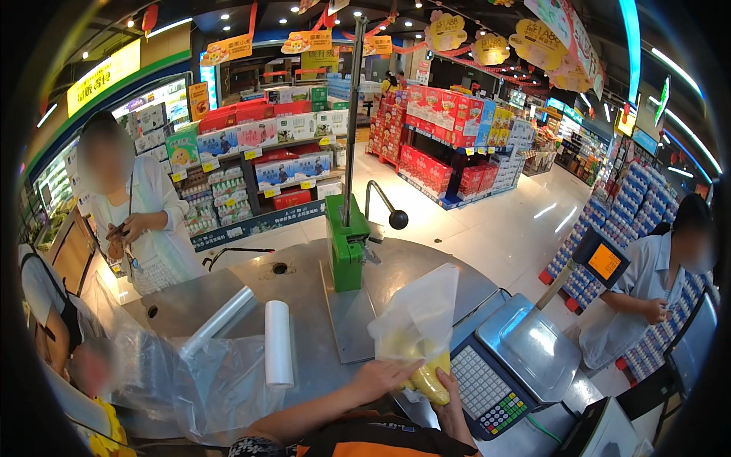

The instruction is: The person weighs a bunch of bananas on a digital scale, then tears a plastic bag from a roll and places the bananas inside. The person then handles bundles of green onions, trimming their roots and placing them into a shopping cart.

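- clear plastic bag point(417, 312) with yellow fruit point(431, 378), probably bananas, was held over the near edge of the steel worktop point(304, 282), just left of the weighing scale point(510, 365).
- left hand point(391, 375) was laid flat and open against the bag's lower left side, fingers pointing right.
- right hand point(451, 396) was cupped under the fruit, bearing it from below.
- fruit's long axis ran down and to the right; the bag's loose top stood upward, away from both hands.
- right hand was nearer the scale.
- green bag sealer point(346, 244) stood behind the bag; a roll of bags point(278, 343) lay to the left.
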Demonstrator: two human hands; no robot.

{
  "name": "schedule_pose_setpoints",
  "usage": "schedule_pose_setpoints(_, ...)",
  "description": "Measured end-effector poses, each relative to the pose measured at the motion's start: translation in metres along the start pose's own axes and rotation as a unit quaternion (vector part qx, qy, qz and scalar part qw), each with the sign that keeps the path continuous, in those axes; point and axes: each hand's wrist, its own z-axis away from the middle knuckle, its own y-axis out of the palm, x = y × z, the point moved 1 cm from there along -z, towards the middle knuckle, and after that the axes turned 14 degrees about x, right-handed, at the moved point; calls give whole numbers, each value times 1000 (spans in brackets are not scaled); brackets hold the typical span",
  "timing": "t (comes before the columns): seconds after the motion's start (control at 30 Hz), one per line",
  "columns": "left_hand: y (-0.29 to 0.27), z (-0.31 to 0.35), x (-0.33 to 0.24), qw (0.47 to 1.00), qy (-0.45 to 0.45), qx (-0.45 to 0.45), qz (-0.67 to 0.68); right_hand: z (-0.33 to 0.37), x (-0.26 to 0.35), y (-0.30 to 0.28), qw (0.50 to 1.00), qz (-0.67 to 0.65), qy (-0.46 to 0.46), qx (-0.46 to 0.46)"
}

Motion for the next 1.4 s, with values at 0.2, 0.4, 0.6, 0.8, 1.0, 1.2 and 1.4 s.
schedule_pose_setpoints(0.2,26,28,27,989,-45,-139,-9,-4,13,29,999,20,-7,38)
schedule_pose_setpoints(0.4,11,41,53,983,-119,-129,-50,-11,12,13,990,-136,-2,43)
schedule_pose_setpoints(0.6,16,23,27,985,-92,-137,56,-9,12,7,993,-114,-21,39)
schedule_pose_setpoints(0.8,-13,-10,-4,964,-131,-122,198,7,12,22,993,96,-66,-26)
schedule_pose_setpoints(1.0,16,-19,-26,988,11,43,150,-8,-8,25,978,197,-54,-51)
schedule_pose_setpoints(1.2,14,35,0,991,-95,-31,85,-14,-2,35,995,88,-32,-22)
schedule_pose_setpoints(1.4,43,48,11,945,-210,-87,234,-30,-22,23,983,-177,31,43)
